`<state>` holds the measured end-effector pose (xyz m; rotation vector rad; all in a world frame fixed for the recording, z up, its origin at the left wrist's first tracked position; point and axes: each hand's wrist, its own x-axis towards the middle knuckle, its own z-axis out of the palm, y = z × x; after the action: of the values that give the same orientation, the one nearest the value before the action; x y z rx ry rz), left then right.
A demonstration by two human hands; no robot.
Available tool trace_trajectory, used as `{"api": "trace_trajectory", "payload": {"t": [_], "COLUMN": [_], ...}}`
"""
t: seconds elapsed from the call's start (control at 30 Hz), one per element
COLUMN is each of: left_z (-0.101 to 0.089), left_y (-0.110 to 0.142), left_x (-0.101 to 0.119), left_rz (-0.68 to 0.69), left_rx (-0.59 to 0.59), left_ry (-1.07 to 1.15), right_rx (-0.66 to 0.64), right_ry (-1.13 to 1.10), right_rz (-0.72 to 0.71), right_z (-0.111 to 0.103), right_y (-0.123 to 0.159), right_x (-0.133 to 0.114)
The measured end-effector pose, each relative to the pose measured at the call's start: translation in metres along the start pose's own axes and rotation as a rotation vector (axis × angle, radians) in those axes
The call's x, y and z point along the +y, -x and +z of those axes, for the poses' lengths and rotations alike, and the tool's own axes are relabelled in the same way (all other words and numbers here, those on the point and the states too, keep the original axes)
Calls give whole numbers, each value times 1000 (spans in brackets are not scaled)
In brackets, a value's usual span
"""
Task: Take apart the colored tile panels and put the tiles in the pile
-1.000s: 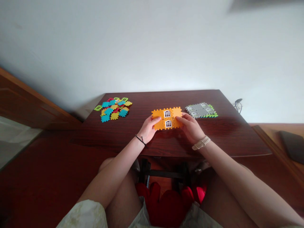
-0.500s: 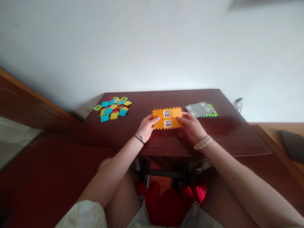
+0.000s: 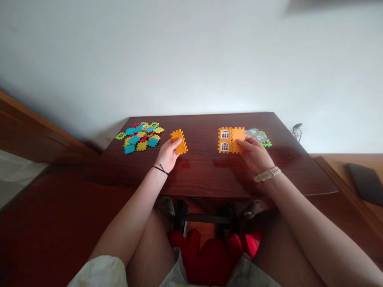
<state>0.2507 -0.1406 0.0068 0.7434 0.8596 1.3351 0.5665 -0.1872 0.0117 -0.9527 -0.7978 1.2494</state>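
Observation:
My left hand pinches an orange strip of interlocking tiles with toothed edges, tilted slightly above the table. Off to the right, my right hand grips an orange panel of joined tiles by its right side. Two white arched windows sit one above the other on the panel's left half. A wide gap separates the strip from the panel. Behind my right hand lies a grey panel with white windows, partly hidden, with green toothed edges showing beneath it.
A loose heap of blue, yellow, red and green toothed tiles lies on the left of the dark wooden table. The wall rises behind the table. A black cable hangs by the right edge.
The orange panel held between both hands has come apart. My left hand has moved left with the strip, and my right hand has moved right with the windowed part.

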Motion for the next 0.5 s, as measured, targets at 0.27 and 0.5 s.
{"api": "trace_trajectory", "payload": {"t": [0.27,0.5], "left_z": [6,26], "left_y": [13,18], "left_x": [-12,-26], "left_rz": [-117,-159], "left_rx": [-141,-193], "left_ry": [-21,-22], "right_rx": [11,-15], "right_ry": [0,-14], "right_rz": [99,127], "right_z": [-5,14], "right_y": [6,11], "right_x": [11,16]}}
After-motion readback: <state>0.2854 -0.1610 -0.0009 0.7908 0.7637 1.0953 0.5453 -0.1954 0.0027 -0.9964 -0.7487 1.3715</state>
